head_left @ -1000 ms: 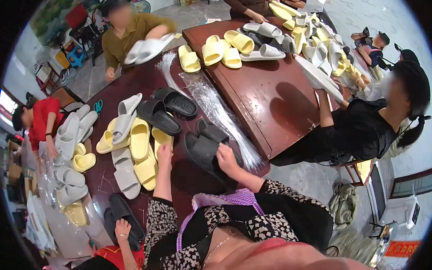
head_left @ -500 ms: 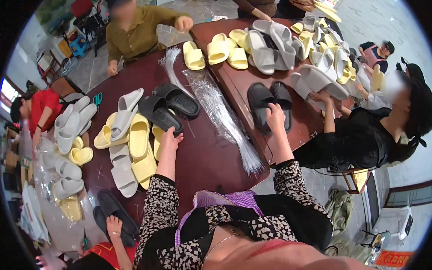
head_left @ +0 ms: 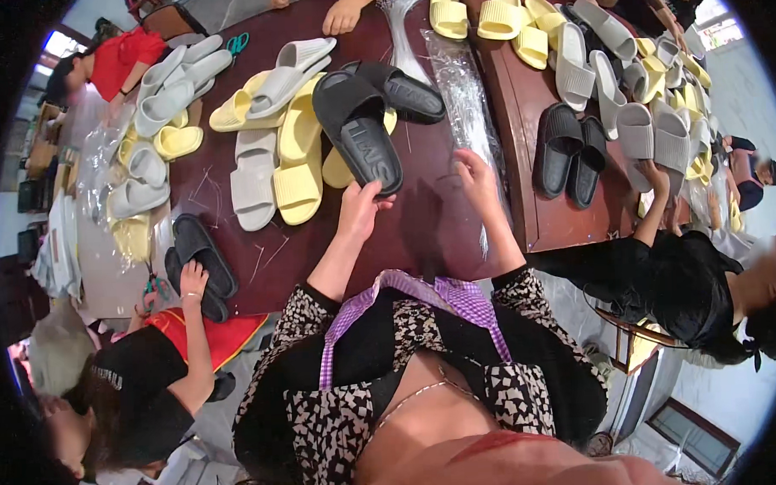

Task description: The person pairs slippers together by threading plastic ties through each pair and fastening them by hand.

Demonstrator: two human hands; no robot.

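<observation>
A black slide sandal [head_left: 357,132] is gripped at its heel end by my left hand [head_left: 361,211], thumb on the footbed. It is tilted, its strap end pointing away from me. Just behind it another black slide [head_left: 402,92] lies on the table, partly covered. My right hand [head_left: 478,184] is beside the bundle of clear plastic strands [head_left: 408,32] and its film wrap, fingers loosely bent and apart, with nothing visible in them. To its right, a pair of black slides [head_left: 569,155] lies on the adjoining table.
Grey slides [head_left: 255,179] and yellow slides [head_left: 300,190] pile up left of my left hand. More pairs [head_left: 658,135] crowd the right table, where a co-worker's hand [head_left: 655,178] holds grey ones. At the left, another co-worker's hand [head_left: 194,279] touches dark slides [head_left: 204,249]. Teal scissors [head_left: 238,44] lie farther back.
My left hand has drawn the black slide toward me and lifted its heel. My right hand has let go of the black pair on the right and moved left. The view has shifted.
</observation>
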